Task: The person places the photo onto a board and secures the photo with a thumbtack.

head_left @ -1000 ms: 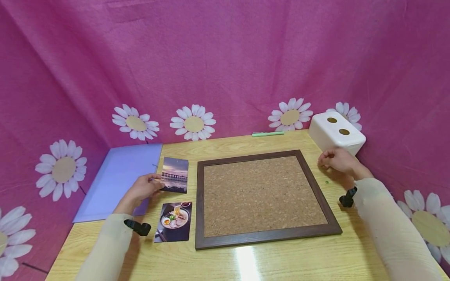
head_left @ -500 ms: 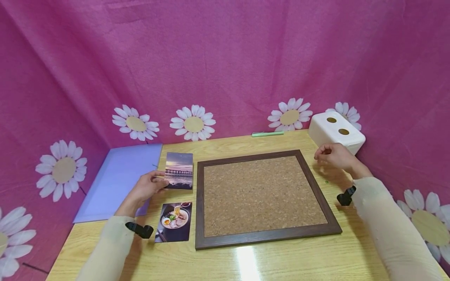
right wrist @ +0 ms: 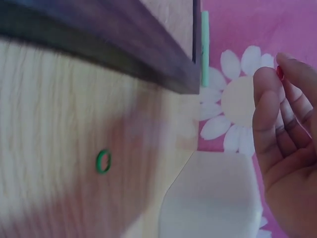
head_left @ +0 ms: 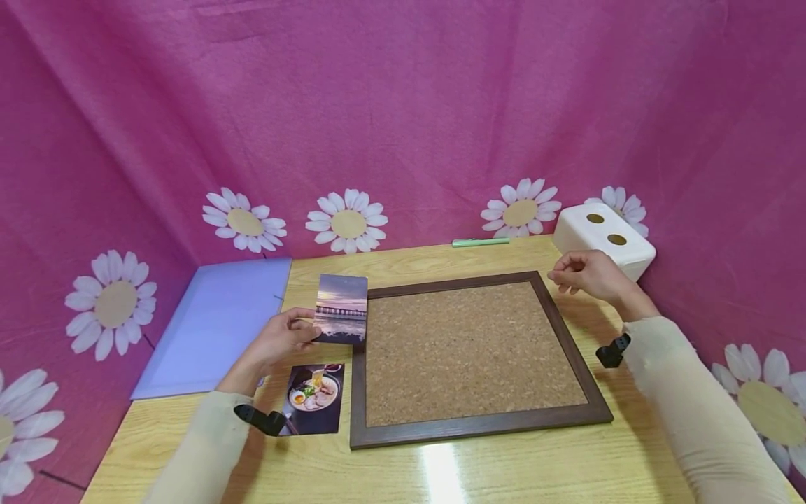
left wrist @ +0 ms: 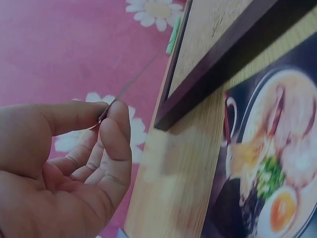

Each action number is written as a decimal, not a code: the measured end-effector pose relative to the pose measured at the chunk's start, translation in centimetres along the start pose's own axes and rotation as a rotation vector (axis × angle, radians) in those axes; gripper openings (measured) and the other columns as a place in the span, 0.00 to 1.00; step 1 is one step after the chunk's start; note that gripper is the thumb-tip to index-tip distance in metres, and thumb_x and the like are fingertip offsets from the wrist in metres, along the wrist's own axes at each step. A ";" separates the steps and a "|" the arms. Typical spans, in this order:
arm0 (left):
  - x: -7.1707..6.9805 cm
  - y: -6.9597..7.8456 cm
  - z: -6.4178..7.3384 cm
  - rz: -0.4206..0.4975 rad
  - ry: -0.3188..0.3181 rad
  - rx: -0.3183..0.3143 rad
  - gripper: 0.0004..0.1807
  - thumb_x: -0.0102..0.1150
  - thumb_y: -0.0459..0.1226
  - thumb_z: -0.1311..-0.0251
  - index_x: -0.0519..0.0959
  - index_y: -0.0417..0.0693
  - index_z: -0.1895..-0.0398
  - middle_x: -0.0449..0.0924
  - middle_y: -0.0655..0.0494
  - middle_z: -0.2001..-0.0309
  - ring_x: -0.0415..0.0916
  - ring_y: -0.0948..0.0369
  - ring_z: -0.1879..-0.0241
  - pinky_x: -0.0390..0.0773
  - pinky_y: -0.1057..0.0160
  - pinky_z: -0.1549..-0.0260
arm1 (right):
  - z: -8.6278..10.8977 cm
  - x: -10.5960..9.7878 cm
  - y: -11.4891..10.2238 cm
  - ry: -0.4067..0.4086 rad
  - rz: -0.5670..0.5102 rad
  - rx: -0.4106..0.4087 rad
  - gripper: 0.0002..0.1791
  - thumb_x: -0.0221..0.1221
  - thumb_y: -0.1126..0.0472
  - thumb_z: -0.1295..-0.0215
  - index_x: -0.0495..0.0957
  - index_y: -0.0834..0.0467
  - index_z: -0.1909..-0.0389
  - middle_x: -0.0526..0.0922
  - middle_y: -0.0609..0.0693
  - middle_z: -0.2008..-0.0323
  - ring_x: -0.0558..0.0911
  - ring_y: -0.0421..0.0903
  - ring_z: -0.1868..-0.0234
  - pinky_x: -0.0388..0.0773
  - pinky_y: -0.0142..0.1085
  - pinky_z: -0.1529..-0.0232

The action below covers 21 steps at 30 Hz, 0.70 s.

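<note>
My left hand (head_left: 280, 343) pinches a photo print (head_left: 342, 308) of a pier at dusk by its lower left edge. The print overlaps the upper left corner of a cork board (head_left: 472, 353) in a dark brown frame. In the left wrist view the print shows almost edge-on between thumb and fingers. A second photo (head_left: 315, 399), of a ramen bowl, lies below my left hand, beside the board. Past the board's upper right side, my right hand (head_left: 595, 276) pinches a small red thing (right wrist: 280, 73) between thumb and fingertip; mostly hidden, its kind cannot be told.
A small green ring-shaped thing (right wrist: 103, 161) lies on the wooden table right of the board. Behind my right hand stands a white box (head_left: 601, 238) with two round holes. A light green pen (head_left: 481, 242) lies at the back; a lilac folder (head_left: 210, 322) lies left.
The left hand has carried the pier photo rightward from beside the board to over its frame. The right hand has shifted left and slightly up, away from the white box toward the board.
</note>
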<state>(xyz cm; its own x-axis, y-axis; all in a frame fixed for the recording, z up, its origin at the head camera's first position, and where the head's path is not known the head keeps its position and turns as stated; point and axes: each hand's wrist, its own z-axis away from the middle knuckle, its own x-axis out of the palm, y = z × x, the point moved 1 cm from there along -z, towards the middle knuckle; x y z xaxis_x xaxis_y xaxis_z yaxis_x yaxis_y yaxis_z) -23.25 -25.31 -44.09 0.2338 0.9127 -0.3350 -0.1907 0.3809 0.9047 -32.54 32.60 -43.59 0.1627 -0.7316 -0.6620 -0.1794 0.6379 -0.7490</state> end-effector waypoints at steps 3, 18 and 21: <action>0.8 0.4 0.2 0.013 -0.007 0.000 0.26 0.57 0.33 0.31 0.64 0.33 0.33 0.78 0.56 0.64 0.81 0.62 0.65 0.83 0.62 0.63 | -0.3 0.3 -0.7 -0.005 -0.008 -0.012 0.13 0.64 0.56 0.33 0.81 0.65 0.62 0.85 0.55 0.73 0.84 0.41 0.74 0.84 0.39 0.71; 5.2 1.5 0.9 0.116 -0.061 -0.010 0.26 0.57 0.30 0.31 0.64 0.37 0.32 0.75 0.55 0.65 0.82 0.59 0.67 0.84 0.58 0.60 | -0.7 2.3 -4.7 -0.134 -0.071 -0.060 0.12 0.62 0.62 0.32 0.82 0.68 0.54 0.88 0.60 0.65 0.87 0.45 0.69 0.87 0.43 0.63; 6.0 1.5 0.9 0.106 -0.054 -0.017 0.25 0.57 0.30 0.32 0.66 0.39 0.33 0.76 0.55 0.65 0.81 0.59 0.67 0.83 0.59 0.62 | -0.8 2.9 -4.9 -0.166 -0.111 -0.062 0.12 0.61 0.64 0.32 0.82 0.69 0.54 0.88 0.58 0.65 0.87 0.44 0.69 0.87 0.45 0.63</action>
<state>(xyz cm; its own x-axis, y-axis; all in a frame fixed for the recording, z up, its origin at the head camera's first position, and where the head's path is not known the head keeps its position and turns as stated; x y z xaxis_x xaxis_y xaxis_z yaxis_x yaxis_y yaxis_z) -21.26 -19.41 -44.48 0.2625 0.9390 -0.2224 -0.2334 0.2854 0.9295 -31.93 27.13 -41.81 0.3413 -0.7439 -0.5746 -0.2104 0.5354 -0.8180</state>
